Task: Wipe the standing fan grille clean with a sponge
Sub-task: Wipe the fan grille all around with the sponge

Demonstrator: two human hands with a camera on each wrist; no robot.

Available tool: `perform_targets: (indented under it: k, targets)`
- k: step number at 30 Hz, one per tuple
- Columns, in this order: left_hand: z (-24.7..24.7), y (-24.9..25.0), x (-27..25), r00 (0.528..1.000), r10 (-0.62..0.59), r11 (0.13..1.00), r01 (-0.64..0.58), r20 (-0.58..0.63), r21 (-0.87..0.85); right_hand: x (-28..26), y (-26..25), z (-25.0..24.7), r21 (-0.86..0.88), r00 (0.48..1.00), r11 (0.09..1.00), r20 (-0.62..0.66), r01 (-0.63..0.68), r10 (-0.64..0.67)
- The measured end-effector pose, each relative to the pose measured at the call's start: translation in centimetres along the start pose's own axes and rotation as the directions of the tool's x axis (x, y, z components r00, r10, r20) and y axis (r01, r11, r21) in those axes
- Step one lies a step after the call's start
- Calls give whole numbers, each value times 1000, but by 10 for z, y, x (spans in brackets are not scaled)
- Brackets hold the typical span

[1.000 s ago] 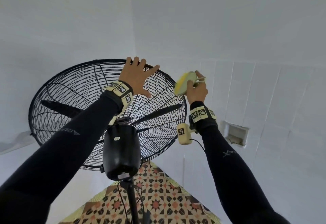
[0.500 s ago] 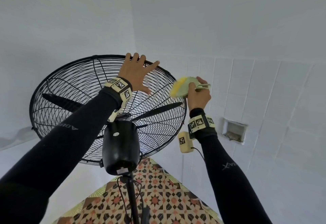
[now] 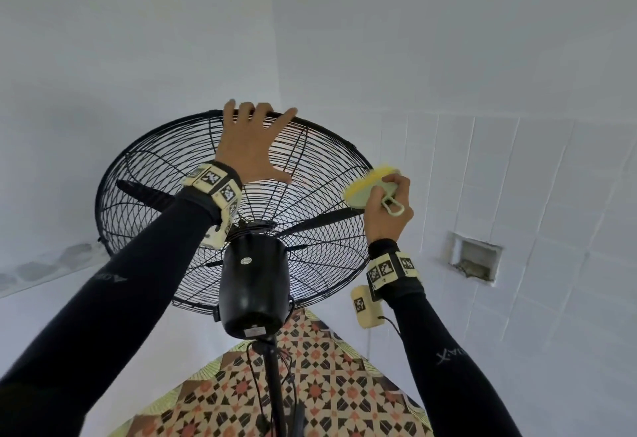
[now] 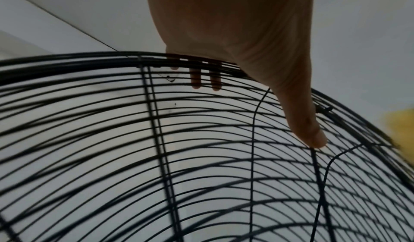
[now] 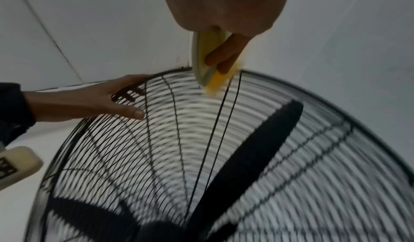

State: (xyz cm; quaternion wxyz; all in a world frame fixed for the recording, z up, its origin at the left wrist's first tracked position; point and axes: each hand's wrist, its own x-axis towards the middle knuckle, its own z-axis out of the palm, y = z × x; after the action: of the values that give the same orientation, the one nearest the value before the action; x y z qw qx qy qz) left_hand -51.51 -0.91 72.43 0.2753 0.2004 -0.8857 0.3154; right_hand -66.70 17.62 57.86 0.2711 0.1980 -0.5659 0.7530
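While the left hand (image 3: 250, 147) is bracing the top of the black fan grille (image 3: 165, 174), its fingers (image 4: 195, 79) are hooking over the upper rim and poking down between the wires, and its thumb (image 4: 306, 121) is lying spread along the rear wires. That hand is curling round the rim, with nothing else in it. Just beside the grille's upper right edge, the right hand (image 3: 387, 209) is clamping a sponge (image 3: 365, 188), a pale green backed pad with a yellow scrubbing face. In the right wrist view two fingers (image 5: 226, 54) are pressing along the yellow side while the sponge's yellow end is touching the wires just below the rim; the blur there is making the exact contact hard to judge. A pale loop on the sponge is hanging against the right palm. Inside the grille, dark blades (image 5: 251, 157) are sitting behind the wires. Below the grille's centre, the black motor housing (image 3: 253, 292) is sitting on a thin pole (image 3: 275, 385), with patterned floor tiles (image 3: 327, 398) beneath it. Right of the grille, a white tiled wall (image 3: 517, 195) is carrying a small square recess (image 3: 475, 261).
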Motion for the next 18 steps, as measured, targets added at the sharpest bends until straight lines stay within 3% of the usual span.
perform_targets:
  k: [3, 7, 9, 11, 13, 14, 16, 18]
  targets:
    - [5, -7, -8, 1000, -19, 999, 19, -12, 26, -36, 17, 18, -75, 999, 997, 36, 7, -5]
    - [6, -3, -3, 999, -38, 999, 38, -9, 26, -77, 38, 28, -122, 907, 986, 418, 117, -56]
    - [8, -3, -1, 999, -36, 999, 37, -30, 17, -72, 33, 23, -70, 936, 992, 345, 107, -77]
    - [10, -5, -2, 998, -21, 1000, 22, -53, 8, -59, 27, 19, -38, 989, 995, 124, 90, -84]
    - [10, -5, -3, 998, -13, 1000, 13, -64, -3, -55, 27, 21, -45, 997, 996, -14, 78, -79]
    - [10, -5, -3, 998, -15, 1000, 15, -60, -3, -60, 26, 26, -61, 997, 996, -18, 71, -73]
    - [9, -4, -3, 998, -24, 1000, 24, -52, -1, -81, 32, 37, -100, 993, 994, 116, 45, -34]
    - [8, -3, -3, 998, -38, 999, 38, -42, -7, -102, 40, 45, -148, 923, 987, 384, 63, -1]
